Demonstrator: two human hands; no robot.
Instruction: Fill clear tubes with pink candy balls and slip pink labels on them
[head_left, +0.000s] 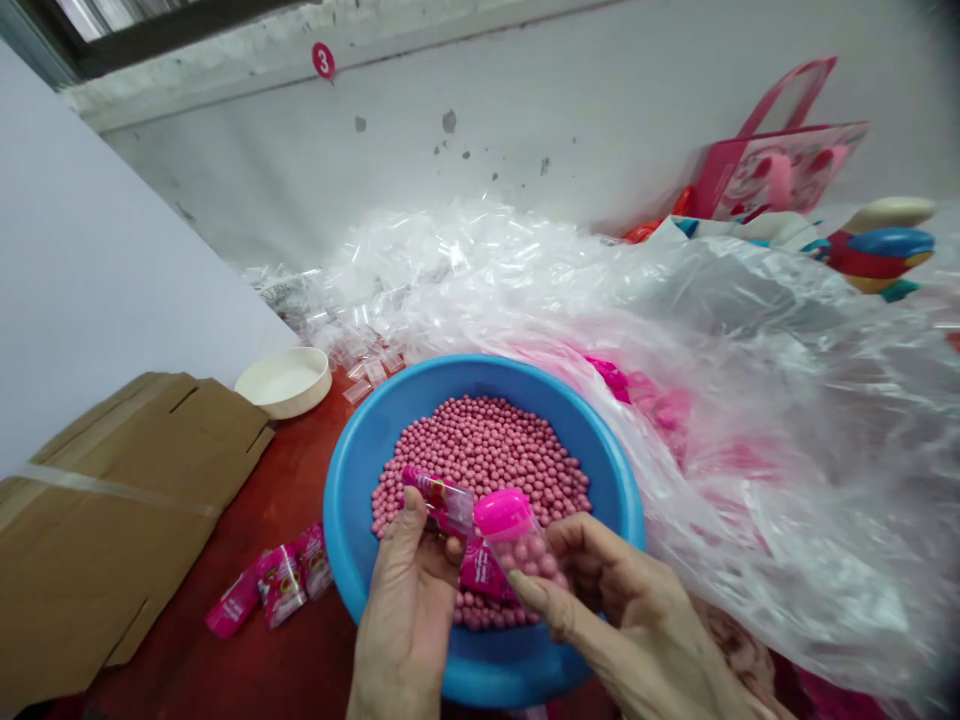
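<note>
My left hand [405, 610] pinches a small pink printed wrapper [439, 500] between thumb and fingers, over a blue plastic basin [375, 480]. My right hand [622, 610] grips a clear plastic tube [521, 555] with a glossy pink domed cap [502, 513]. Pink round candies [487, 450] show through that tube. Both hands are close together above the basin, which holds a mound of the same pink candies. A further pink packet [484, 570] lies on the candies, partly hidden by my fingers.
Several pink printed packets [281, 585] lie on the red tabletop [225, 560] left of the basin. Flattened cardboard [112, 520] and a white round lid [285, 382] stand beyond them. A large clear plastic sheet [750, 430] covers the right, with small clear bags [375, 300] behind.
</note>
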